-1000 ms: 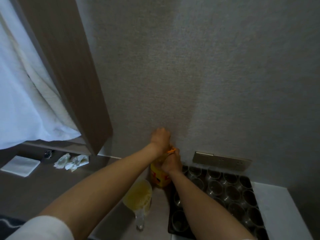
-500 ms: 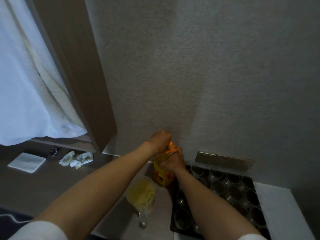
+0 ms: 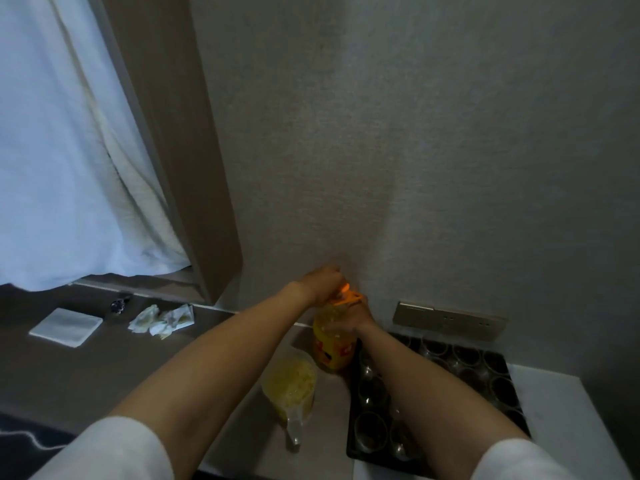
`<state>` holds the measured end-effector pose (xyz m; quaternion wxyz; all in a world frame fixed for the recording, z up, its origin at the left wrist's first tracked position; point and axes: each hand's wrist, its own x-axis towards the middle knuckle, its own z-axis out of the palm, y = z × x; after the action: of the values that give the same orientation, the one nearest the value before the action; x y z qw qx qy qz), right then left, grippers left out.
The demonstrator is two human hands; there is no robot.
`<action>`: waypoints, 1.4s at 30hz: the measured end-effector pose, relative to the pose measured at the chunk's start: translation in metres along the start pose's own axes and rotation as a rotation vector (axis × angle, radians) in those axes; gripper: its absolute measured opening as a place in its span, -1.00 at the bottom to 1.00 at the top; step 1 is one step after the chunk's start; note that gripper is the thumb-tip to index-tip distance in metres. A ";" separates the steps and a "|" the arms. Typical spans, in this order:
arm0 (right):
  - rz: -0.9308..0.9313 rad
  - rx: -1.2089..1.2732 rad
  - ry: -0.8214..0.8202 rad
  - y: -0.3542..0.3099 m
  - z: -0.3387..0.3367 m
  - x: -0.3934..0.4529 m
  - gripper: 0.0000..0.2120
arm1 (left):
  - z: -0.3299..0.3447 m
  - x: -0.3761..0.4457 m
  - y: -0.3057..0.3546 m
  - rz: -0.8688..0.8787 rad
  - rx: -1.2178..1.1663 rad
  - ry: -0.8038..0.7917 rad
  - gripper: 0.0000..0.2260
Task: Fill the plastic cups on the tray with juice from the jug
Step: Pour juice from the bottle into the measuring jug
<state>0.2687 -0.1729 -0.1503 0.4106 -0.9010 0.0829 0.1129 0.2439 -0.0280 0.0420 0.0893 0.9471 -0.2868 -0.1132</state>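
Observation:
A yellow juice bottle with an orange cap and carry ring stands upright against the wall, left of the dark tray. My left hand is curled over the bottle's orange cap. My right hand grips the bottle's shoulder just below the cap. A clear plastic jug holding yellow juice stands in front of the bottle, handle toward me. Several clear plastic cups sit in rows on the tray; my right forearm hides some.
A brass socket plate is fixed to the wall behind the tray. Crumpled tissues, a folded white napkin and a small dark object lie on the brown counter at left. A wooden post and white curtain stand at upper left.
The view has shifted slightly, so the scene sits a little right and lower. My left hand has turned a bit on the orange cap; my right hand keeps its hold on the bottle.

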 end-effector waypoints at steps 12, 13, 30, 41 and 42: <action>0.197 0.361 0.180 -0.036 0.029 -0.142 0.19 | 0.032 -0.066 -0.004 -0.143 -0.308 0.166 -0.63; 0.174 0.346 0.189 -0.038 0.033 -0.152 0.18 | 0.031 -0.075 0.004 -0.148 -0.316 0.173 -0.64; 0.194 0.152 -0.218 -0.024 0.101 -0.248 -0.33 | 0.114 -0.127 -0.025 -0.174 0.290 -0.523 0.06; 0.288 0.557 -0.137 -0.015 0.100 -0.253 -0.74 | 0.117 -0.113 -0.029 -0.123 0.302 -0.433 0.12; 0.269 0.533 -0.112 -0.011 0.094 -0.252 -0.80 | 0.118 -0.113 -0.029 -0.124 0.288 -0.426 0.12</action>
<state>0.0162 -0.0801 -0.1334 0.6179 -0.7347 0.2056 0.1902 0.1364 0.0468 -0.0596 -0.1156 0.9206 -0.2538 -0.2732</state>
